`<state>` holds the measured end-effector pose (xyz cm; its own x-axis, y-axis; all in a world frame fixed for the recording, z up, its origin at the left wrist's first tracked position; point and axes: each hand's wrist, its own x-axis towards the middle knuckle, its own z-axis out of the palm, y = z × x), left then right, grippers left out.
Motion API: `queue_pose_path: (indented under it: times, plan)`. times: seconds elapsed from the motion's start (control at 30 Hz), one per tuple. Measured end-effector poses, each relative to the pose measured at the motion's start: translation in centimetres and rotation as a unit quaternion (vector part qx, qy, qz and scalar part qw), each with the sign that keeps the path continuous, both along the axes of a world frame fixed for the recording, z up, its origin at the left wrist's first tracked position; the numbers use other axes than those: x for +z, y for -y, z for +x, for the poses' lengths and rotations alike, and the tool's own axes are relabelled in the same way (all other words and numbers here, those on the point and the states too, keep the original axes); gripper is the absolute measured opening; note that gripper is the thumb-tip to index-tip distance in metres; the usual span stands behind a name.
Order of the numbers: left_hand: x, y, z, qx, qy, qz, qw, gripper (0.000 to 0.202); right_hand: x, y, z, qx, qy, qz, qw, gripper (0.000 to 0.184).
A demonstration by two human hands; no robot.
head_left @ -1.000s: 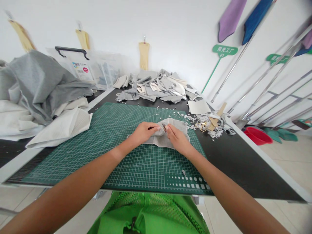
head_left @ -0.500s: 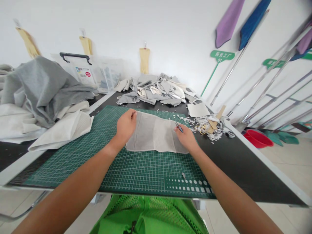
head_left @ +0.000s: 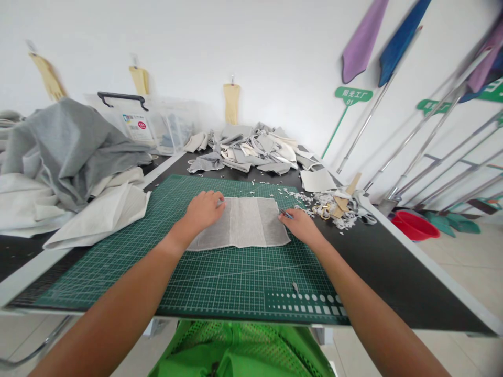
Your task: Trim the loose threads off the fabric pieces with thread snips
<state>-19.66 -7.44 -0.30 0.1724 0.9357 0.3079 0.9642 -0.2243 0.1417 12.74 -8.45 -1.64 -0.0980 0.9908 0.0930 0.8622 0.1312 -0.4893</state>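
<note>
Spreading looks nearly finished, judging by how things lie: the grey cloth panel (head_left: 245,222) sits flat on the green cutting mat (head_left: 157,272), about mid-tabletop, with no visible bunching. 2 fold creases mark it into 3 strips. Only its near left corner, partly hidden behind the left forearm, cannot be checked for flatness, and any work with the tool has not begun.

The panel's long axis runs left to right, roughly parallel to the near edge of the tabletop (head_left: 377,272), and the creases run away from the person.

The left hand (head_left: 204,209) lies palm down on the panel's far left corner, fingers loosely bent and enclosing nothing. The right hand (head_left: 301,226) is clenched on a small metal tool (head_left: 286,213), whose tip points at the panel's right edge.
</note>
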Motion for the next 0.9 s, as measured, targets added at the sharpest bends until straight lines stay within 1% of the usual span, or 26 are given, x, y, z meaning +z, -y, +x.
queue_pose_path:
  times: [0.03, 0.07, 0.17, 0.23, 0.27, 0.33, 0.4, 0.47, 0.53, 0.6, 0.67, 0.77, 0.83, 0.9]
  plan:
    - [0.1, 0.1, 0.0, -0.005, -0.003, -0.016, 1.000, 0.037, 0.1, 0.1, -0.1, 0.009, -0.009, -0.013, 1.000, 0.038]
    - [0.3, 0.2, -0.1, 0.003, 0.000, -0.030, 1.000, 0.043, 0.1, 0.2, -0.3, 0.018, -0.023, -0.027, 0.999, 0.041]
    - [0.9, 0.5, -0.8, 0.080, 0.027, -0.061, 0.995, 0.057, 0.3, 0.5, -0.7, 0.027, -0.084, -0.078, 0.993, 0.049]
    - [1.1, 0.7, -1.3, 0.114, 0.036, -0.088, 0.989, 0.057, 0.6, 0.9, -0.9, 0.025, -0.128, -0.110, 0.985, 0.051]
    - [1.0, 0.7, -1.4, 0.110, 0.035, -0.098, 0.989, 0.055, 0.8, 1.1, -1.1, 0.025, -0.146, -0.127, 0.981, 0.052]
    - [0.6, 0.6, -1.3, 0.061, 0.033, -0.095, 0.993, 0.047, 1.3, 1.7, -1.4, 0.037, -0.175, -0.167, 0.970, 0.050]
    - [0.1, 0.5, -0.8, -0.011, 0.036, -0.055, 0.998, 0.037, 1.8, 2.3, -1.6, 0.053, -0.200, -0.202, 0.957, 0.048]
    - [-0.4, 0.4, 0.1, -0.068, 0.033, -0.017, 0.997, 0.033, 2.1, 2.6, -1.7, 0.061, -0.216, -0.219, 0.950, 0.050]
    - [-0.6, 0.4, 0.7, -0.089, 0.027, -0.003, 0.996, 0.034, 2.1, 2.6, -1.8, 0.049, -0.218, -0.217, 0.950, 0.051]
    - [-0.7, 0.4, 1.0, -0.092, 0.024, -0.014, 0.995, 0.029, 1.7, 2.2, -1.9, 0.030, -0.220, -0.202, 0.954, 0.047]
    - [-0.6, 0.5, 0.9, -0.095, 0.041, -0.050, 0.993, 0.026, 1.2, 1.8, -1.8, 0.011, -0.230, -0.182, 0.956, 0.042]
    - [-0.5, 0.6, 0.8, -0.091, 0.105, -0.121, 0.983, 0.033, 0.5, 1.2, -1.7, -0.011, -0.237, -0.144, 0.961, 0.038]
    - [-0.6, 0.7, 1.1, -0.096, 0.144, -0.144, 0.974, 0.036, 0.2, 0.9, -1.5, -0.019, -0.219, -0.106, 0.970, 0.038]
    - [-0.8, 0.8, 1.7, -0.128, 0.158, -0.145, 0.968, 0.036, 0.1, 0.8, -1.5, -0.009, -0.180, -0.066, 0.981, 0.039]
